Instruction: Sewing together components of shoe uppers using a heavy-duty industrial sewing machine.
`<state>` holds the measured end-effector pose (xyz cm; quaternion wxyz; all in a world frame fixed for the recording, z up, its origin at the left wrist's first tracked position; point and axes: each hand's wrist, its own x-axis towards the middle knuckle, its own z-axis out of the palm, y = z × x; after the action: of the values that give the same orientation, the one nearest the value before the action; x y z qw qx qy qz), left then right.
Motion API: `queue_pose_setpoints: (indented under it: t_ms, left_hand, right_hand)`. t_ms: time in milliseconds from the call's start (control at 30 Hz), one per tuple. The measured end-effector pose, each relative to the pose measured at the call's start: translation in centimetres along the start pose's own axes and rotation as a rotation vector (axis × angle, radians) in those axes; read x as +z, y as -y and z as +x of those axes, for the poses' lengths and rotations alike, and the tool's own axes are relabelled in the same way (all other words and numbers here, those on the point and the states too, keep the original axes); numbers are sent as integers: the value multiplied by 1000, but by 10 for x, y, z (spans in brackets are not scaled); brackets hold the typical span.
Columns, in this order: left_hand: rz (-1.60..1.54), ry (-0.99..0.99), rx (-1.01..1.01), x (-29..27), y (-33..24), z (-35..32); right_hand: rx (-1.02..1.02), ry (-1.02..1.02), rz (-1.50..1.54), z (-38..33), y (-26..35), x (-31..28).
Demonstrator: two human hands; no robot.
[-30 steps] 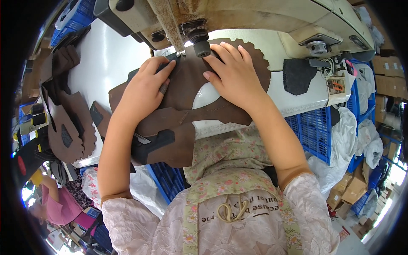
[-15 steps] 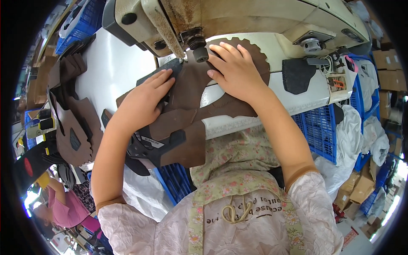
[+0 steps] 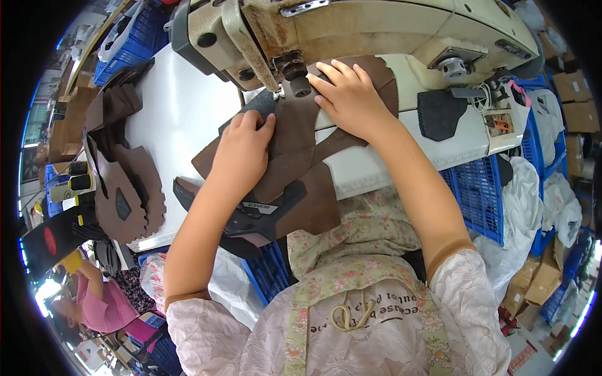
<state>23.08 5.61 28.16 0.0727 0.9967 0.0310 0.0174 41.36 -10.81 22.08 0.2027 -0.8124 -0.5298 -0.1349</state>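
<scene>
A brown leather-like shoe upper (image 3: 298, 128) lies under the sewing machine's head (image 3: 291, 72), its near end with black trim (image 3: 276, 210) hanging over the table edge. My left hand (image 3: 241, 147) rests on its left part with fingers bent and thumb pressed down, gripping the material next to a dark grey piece (image 3: 260, 106) by the needle area. My right hand (image 3: 354, 106) lies flat on the upper's right part, fingers spread, just right of the presser area. The needle tip itself is too small to make out.
Several brown cut pieces (image 3: 128, 188) are stacked on the table's left. A loose black piece (image 3: 442, 116) lies at right, near a small tray (image 3: 500, 125). Blue crates (image 3: 470, 191) and white bags (image 3: 520, 200) stand at right. A person in pink (image 3: 103, 304) is at lower left.
The upper has turned, its hanging near end swinging right. My left hand has shifted right and its fingers have curled from lying flat. My right hand stays flat, slightly moved.
</scene>
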Motion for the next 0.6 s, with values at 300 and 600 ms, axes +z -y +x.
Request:
queue_pose_setpoints:
  t_ms: [300, 600]
  left_hand:
    - [-6, 37, -102, -3, -18, 11]
    - [-77, 17, -28, -4, -17, 3]
  right_hand:
    - [2, -39, -5, -1, 20, -12]
    - [-21, 62, 203, -25, 56, -27]
